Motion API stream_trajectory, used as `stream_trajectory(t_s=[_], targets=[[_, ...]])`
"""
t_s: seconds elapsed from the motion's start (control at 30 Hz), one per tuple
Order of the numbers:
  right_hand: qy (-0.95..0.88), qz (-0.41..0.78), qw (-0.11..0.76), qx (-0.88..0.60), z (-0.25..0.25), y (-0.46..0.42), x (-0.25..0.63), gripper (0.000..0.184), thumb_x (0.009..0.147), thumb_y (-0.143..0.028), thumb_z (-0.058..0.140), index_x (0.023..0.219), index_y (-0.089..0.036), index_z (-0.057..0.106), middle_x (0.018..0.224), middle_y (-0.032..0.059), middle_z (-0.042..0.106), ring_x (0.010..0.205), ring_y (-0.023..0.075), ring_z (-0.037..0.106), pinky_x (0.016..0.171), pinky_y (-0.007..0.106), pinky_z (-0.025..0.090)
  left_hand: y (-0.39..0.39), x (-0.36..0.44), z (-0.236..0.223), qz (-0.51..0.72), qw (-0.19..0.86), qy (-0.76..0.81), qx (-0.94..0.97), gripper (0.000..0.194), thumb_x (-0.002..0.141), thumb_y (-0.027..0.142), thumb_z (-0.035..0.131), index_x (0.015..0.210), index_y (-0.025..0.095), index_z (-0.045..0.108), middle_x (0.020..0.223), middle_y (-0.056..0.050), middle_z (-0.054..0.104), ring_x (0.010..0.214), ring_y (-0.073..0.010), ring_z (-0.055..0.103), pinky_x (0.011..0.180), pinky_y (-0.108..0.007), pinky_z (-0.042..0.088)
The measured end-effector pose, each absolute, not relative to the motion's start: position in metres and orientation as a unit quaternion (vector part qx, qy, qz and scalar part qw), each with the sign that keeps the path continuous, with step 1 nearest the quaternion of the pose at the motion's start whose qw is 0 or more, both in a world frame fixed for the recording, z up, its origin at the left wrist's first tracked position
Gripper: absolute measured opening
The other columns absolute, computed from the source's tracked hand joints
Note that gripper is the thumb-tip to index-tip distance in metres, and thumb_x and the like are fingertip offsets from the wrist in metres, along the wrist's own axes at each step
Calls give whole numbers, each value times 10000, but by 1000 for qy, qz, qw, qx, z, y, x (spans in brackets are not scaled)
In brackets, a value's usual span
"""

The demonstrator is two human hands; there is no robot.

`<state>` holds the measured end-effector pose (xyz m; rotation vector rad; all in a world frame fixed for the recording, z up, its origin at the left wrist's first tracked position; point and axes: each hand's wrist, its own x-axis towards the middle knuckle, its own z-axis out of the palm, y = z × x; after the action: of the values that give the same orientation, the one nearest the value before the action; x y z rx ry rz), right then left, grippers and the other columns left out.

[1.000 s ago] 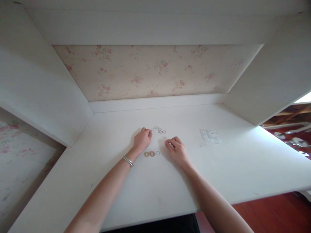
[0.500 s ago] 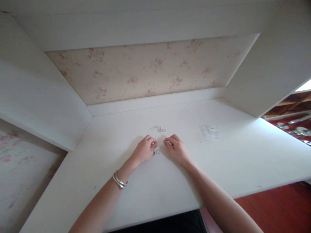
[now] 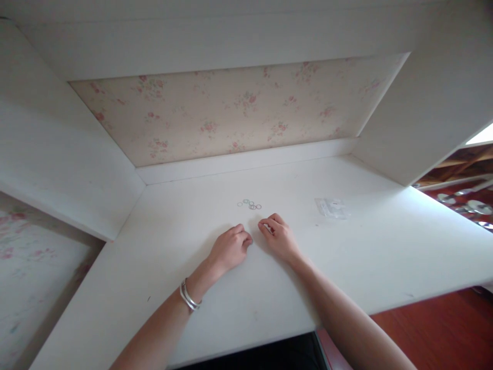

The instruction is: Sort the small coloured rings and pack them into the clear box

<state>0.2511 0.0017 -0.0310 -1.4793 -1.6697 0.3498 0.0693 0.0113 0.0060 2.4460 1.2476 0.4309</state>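
Several thin small rings lie in a loose cluster on the white desktop, just beyond my hands; one is greenish. My left hand rests low over the desk, its fingers bent and pinched together at the tips. Whatever its fingertips hold or cover is hidden. To the right, my right hand has thumb and index finger curled to a pinch, the tips facing the left hand across a narrow gap. I cannot make out anything between them. A silver bangle circles my left wrist.
A clear plastic bag lies flat to the right of my right hand. White side panels and a back ledge enclose the desk, with floral wallpaper behind. Red floor shows past the front right edge.
My left hand has moved slightly down toward me, over the spot where a single ring lay; that ring is now hidden. My right hand stays nearly in place.
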Motion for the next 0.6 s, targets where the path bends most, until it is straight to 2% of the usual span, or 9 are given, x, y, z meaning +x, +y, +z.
stream_trajectory(t_s=[0.23,0.43,0.6], targets=[[-665,145,423,-598,-31,2,252,238,878,-354,471,877,-237,678,831,20,578,620,113,525,616,251,419,32,36,14,319,178,514,777,191,859,297,476,836,204,641,836,-32,630,764,-156,571,762,-272,435],[-661,141,412,-611,-34,2,251,252,867,-367,469,858,-237,684,816,19,579,603,115,524,610,262,418,38,9,-14,351,330,581,656,283,805,419,528,896,181,649,860,-29,682,812,-172,616,749,-269,449],[-648,143,403,-630,-36,14,253,251,858,-359,471,837,-231,685,799,18,572,656,132,540,621,263,421,38,5,-18,340,368,588,634,316,781,451,537,899,186,663,724,5,651,648,-143,575,591,-238,406]])
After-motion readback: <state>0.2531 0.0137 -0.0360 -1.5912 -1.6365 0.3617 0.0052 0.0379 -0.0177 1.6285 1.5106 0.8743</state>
